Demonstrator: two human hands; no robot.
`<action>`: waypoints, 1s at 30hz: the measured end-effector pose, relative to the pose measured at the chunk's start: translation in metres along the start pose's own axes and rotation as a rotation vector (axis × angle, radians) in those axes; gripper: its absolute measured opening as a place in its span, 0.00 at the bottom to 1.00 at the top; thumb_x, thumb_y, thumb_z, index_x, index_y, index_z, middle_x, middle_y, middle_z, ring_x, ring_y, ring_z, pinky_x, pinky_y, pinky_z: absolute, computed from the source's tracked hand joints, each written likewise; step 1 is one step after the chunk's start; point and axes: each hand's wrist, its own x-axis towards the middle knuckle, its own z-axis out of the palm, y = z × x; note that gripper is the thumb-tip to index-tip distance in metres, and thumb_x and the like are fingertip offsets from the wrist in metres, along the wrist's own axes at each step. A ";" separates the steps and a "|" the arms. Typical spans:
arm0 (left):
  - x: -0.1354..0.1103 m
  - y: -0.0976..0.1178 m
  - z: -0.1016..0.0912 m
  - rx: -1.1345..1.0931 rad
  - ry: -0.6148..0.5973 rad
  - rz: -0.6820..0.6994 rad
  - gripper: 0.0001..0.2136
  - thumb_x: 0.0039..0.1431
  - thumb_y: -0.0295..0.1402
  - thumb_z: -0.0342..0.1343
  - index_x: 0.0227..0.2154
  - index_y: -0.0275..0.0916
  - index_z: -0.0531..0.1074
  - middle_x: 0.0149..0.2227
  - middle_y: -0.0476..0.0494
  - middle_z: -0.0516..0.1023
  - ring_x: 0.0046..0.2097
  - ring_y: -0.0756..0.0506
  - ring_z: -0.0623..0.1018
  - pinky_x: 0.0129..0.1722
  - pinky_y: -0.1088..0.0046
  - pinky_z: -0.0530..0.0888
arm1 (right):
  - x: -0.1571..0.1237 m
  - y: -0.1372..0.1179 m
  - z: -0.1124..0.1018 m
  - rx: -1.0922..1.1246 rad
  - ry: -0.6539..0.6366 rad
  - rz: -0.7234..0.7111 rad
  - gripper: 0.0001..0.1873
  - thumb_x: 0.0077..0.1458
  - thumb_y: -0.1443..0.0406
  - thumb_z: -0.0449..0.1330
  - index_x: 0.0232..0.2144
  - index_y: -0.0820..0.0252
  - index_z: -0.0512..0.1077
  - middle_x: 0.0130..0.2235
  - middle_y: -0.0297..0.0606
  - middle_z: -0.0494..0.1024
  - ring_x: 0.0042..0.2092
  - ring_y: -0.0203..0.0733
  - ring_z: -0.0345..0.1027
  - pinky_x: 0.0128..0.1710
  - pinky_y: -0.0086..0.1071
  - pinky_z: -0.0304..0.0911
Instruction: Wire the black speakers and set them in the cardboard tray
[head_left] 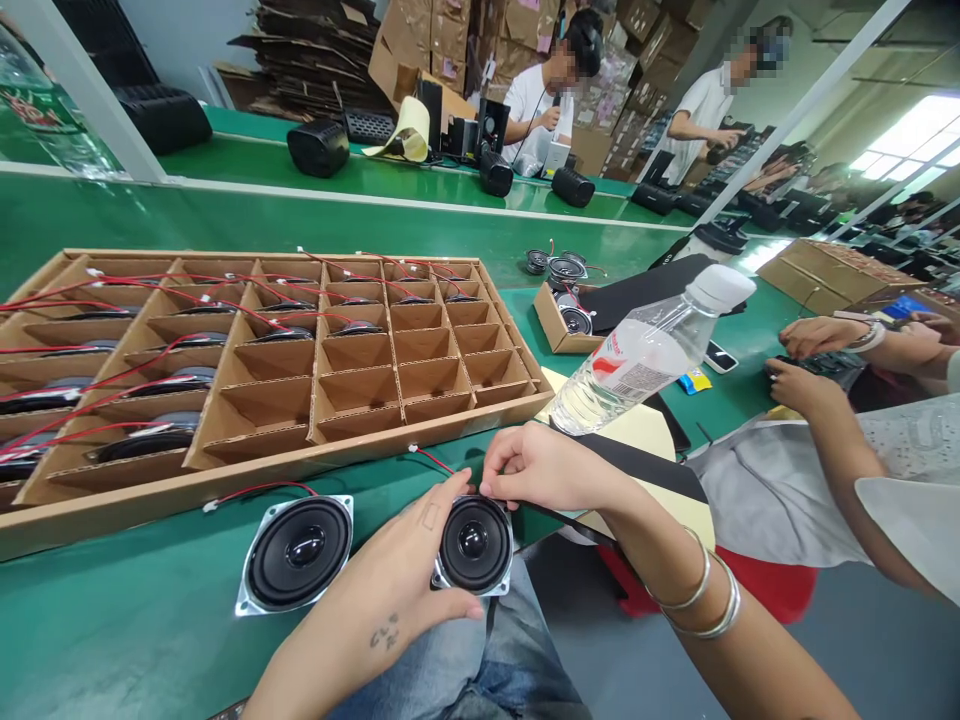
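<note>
At the near edge of the table, the left hand holds a speaker. Its fingers are partly spread, reaching to the far side of the frame while the thumb lies along the near side, so the speaker sits between them with its black cone facing up, above the person's jeans. The right hand bends in from the right, thumb and index finger brought close together at the far rim of the speaker; whether they pinch a wire or only touch the rim cannot be told, as the knuckles hide the spot. A red wire with a white plug runs out beyond the left fingertips.

Left of the left hand, a second speaker lies face up on the table, its own red lead reaching left. Beyond both is a cardboard tray split into compartments, with wired speakers in those on the left and along the far side. To the right of the tray, a clear bottle with a white cap leans right, near a small carton. Farther right are a co-worker's hands.
</note>
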 end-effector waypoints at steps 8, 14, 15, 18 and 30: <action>-0.001 -0.001 0.001 -0.024 0.057 0.071 0.38 0.49 0.35 0.58 0.59 0.47 0.42 0.62 0.46 0.49 0.62 0.45 0.53 0.60 0.60 0.54 | 0.003 -0.006 0.004 -0.071 -0.001 0.047 0.06 0.45 0.71 0.56 0.21 0.65 0.73 0.21 0.32 0.71 0.24 0.31 0.63 0.23 0.22 0.56; -0.001 0.001 0.001 -0.011 0.018 0.032 0.37 0.49 0.34 0.57 0.59 0.44 0.42 0.62 0.44 0.49 0.62 0.46 0.51 0.61 0.61 0.52 | 0.002 -0.004 0.004 -0.048 -0.003 0.058 0.06 0.45 0.69 0.56 0.21 0.65 0.71 0.20 0.31 0.70 0.22 0.31 0.61 0.21 0.22 0.54; -0.001 0.001 0.001 -0.013 0.018 0.034 0.37 0.49 0.34 0.57 0.59 0.44 0.42 0.62 0.44 0.49 0.62 0.46 0.51 0.60 0.61 0.53 | 0.002 -0.003 0.004 -0.035 -0.004 0.060 0.06 0.45 0.69 0.55 0.21 0.65 0.71 0.20 0.31 0.70 0.22 0.30 0.61 0.21 0.22 0.54; -0.001 0.000 0.001 -0.018 0.039 0.052 0.38 0.49 0.34 0.58 0.59 0.44 0.41 0.62 0.44 0.49 0.62 0.46 0.52 0.60 0.62 0.53 | 0.002 -0.003 0.005 -0.025 -0.004 0.067 0.06 0.45 0.69 0.55 0.22 0.65 0.71 0.19 0.31 0.69 0.21 0.30 0.60 0.20 0.23 0.53; 0.001 -0.001 0.001 -0.045 0.077 0.118 0.38 0.50 0.34 0.58 0.59 0.49 0.41 0.62 0.48 0.49 0.61 0.45 0.53 0.60 0.61 0.55 | 0.007 -0.020 0.001 -0.266 -0.032 0.083 0.07 0.45 0.73 0.56 0.21 0.64 0.74 0.18 0.31 0.72 0.23 0.31 0.64 0.25 0.22 0.57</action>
